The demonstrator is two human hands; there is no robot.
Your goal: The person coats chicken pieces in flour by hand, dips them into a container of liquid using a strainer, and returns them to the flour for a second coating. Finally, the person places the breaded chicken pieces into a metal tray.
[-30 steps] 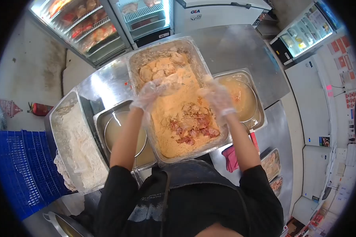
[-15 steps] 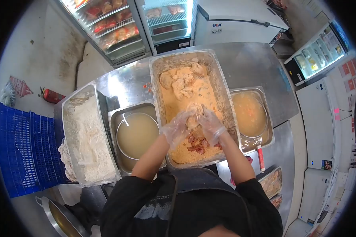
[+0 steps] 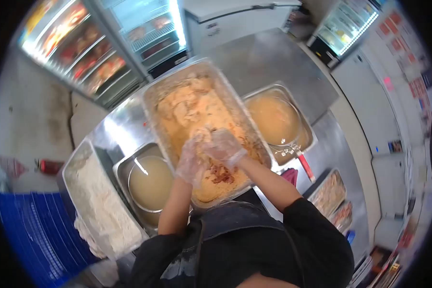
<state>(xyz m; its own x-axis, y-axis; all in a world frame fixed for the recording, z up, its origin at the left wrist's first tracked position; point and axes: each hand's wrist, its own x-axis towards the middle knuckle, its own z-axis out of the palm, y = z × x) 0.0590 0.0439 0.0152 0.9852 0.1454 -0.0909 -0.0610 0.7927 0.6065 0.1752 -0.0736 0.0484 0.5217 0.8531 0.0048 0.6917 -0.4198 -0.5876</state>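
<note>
Both of my hands wear clear plastic gloves and meet over a deep metal tub [image 3: 236, 106] of orange-tinted breading. My left hand [image 3: 190, 161] and my right hand [image 3: 222, 146] are closed around a coated piece of chicken [image 3: 204, 133], largely hidden by the fingers. Farther back in the tub lie more coated chicken pieces [image 3: 185, 108], partly buried in the breading. Close to my body, dark red raw-looking bits [image 3: 222, 175] rest on the breading [image 3: 207, 193], just below my right hand.
Left of the tub, a pan holds cloudy liquid [image 3: 151, 182] with a round strainer; beyond it stands a tub of white flour [image 3: 103, 192]. On the right, another pan has orange-tinted liquid [image 3: 272, 120] and a strainer with a red handle [image 3: 305, 168]. Trays of meat [image 3: 327, 194] lie nearer me.
The view has turned and shifted, so the tub appears tilted and farther left. My hands have drawn closer together around the chicken piece, the right one now more over it.
</note>
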